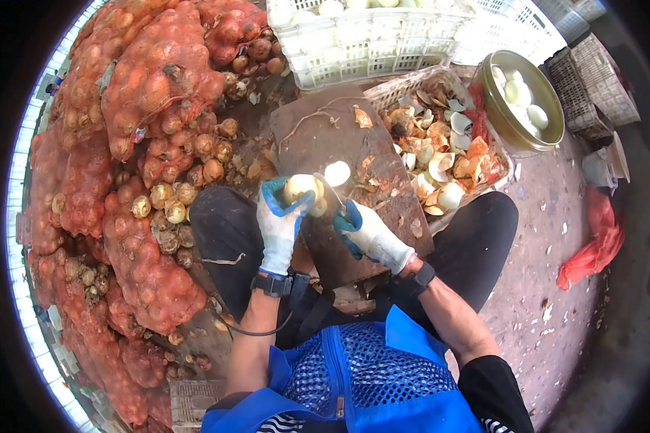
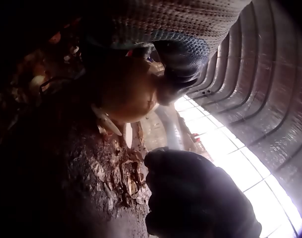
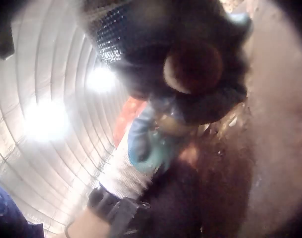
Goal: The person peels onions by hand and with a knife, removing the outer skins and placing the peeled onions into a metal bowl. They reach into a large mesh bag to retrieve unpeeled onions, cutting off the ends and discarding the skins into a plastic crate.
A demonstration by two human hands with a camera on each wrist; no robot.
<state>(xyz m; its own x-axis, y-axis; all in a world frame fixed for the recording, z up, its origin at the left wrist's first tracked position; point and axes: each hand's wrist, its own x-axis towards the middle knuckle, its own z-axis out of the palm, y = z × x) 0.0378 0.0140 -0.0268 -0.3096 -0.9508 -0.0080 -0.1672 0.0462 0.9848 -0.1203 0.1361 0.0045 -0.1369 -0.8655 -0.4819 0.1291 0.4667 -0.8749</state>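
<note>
In the head view my gloved left hand (image 1: 276,227) holds a peeled, pale onion (image 1: 301,189) over a dark wooden board (image 1: 361,252). My right hand (image 1: 372,237), also gloved, grips a knife (image 1: 329,186) whose blade stands close against the onion's right side. Just beyond the blade lies a white onion piece (image 1: 337,173). The left wrist view shows the onion (image 2: 126,94) from below, under the left fingers, with the right fist (image 2: 195,193) opposite. From the right wrist, the round butt of the knife handle (image 3: 193,69) pokes out of the dark fist.
Red mesh sacks of onions (image 1: 159,86) pile up on the left, with loose onions (image 1: 173,202) beside them. A crate of peels (image 1: 509,173) stands right of the board, a metal pot of peeled onions (image 1: 556,108) behind it. White crates (image 1: 368,50) stand at the back.
</note>
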